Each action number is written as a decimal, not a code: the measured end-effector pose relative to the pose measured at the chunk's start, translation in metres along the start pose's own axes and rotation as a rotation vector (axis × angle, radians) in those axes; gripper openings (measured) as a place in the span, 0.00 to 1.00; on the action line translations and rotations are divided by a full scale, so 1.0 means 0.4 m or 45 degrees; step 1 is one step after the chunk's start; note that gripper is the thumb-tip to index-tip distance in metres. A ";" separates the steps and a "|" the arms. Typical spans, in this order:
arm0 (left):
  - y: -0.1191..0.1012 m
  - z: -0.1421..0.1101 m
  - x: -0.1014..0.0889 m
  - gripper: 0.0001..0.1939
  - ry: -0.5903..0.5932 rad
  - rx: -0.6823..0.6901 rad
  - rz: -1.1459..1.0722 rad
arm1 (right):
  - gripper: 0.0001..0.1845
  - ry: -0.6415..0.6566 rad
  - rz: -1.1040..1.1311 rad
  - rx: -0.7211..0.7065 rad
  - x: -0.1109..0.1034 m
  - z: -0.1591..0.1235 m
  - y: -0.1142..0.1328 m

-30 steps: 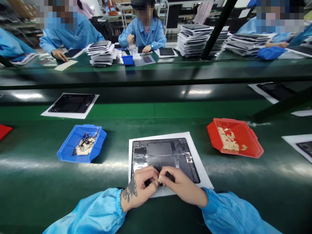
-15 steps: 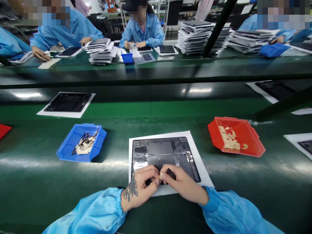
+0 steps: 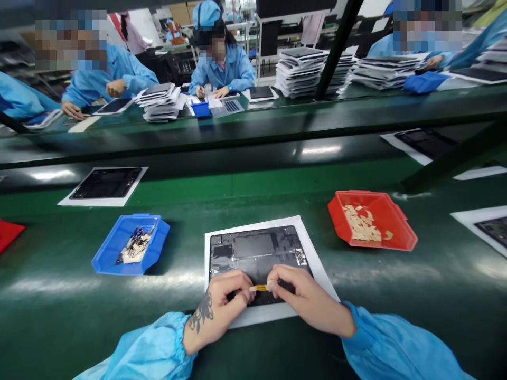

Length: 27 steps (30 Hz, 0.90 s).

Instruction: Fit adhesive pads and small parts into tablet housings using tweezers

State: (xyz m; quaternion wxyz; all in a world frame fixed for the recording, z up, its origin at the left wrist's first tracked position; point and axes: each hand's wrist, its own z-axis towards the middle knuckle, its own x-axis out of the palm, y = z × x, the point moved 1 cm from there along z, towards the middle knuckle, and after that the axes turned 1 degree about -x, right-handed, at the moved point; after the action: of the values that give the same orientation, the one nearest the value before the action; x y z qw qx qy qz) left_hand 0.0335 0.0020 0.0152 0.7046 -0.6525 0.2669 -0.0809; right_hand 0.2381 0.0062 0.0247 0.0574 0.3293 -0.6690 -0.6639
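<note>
A small amber-yellow strip [image 3: 261,288] with a pale end is stretched between my hands, above the near edge of an open tablet housing [image 3: 253,245]. My left hand [image 3: 228,298] pinches the strip's left end between thumb and finger. At its right end, my right hand [image 3: 303,295] pinches it too, with a short black object [image 3: 285,286] tucked in the same fingers, its kind unclear. The dark housing, showing internal parts, lies on a white sheet [image 3: 317,269]. Both hands cover part of its near side.
Left of the sheet is a blue bin [image 3: 106,253] with small dark and cream pieces. A red bin [image 3: 402,232] with cream pieces stands to the right. Another housing [image 3: 105,183] lies at the back left. Co-workers sit across the bench beside stacks [image 3: 299,74]; a dark post [image 3: 336,50] rises there.
My hands have moved apart, and more of the yellow strip shows between them. The camera view has shifted and tilted slightly. Across the bench, a co-worker's hand has risen.
</note>
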 end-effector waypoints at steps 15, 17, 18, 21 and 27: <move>-0.157 0.451 0.209 0.11 0.157 0.410 0.468 | 0.16 -1.396 -0.378 0.106 -0.405 -0.178 -0.159; -0.158 0.522 0.277 0.10 0.148 0.491 0.479 | 0.16 -1.430 -0.391 0.098 -0.413 -0.192 -0.171; -0.154 0.550 0.304 0.10 0.147 0.502 0.477 | 0.16 -1.429 -0.394 0.094 -0.413 -0.198 -0.172; -0.136 0.602 0.349 0.09 0.178 0.468 0.427 | 0.14 -1.413 -0.367 0.086 -0.408 -0.207 -0.164; -0.135 0.590 0.343 0.12 0.233 0.284 0.169 | 0.13 -1.208 -0.287 0.032 -0.394 -0.213 -0.126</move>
State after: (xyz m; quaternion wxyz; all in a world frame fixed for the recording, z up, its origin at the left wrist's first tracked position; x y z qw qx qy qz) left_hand 0.2757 0.1380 0.0313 0.7491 -0.5412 0.3618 -0.1224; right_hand 0.4225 0.0202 0.0442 -0.3300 0.0615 -0.5894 -0.7348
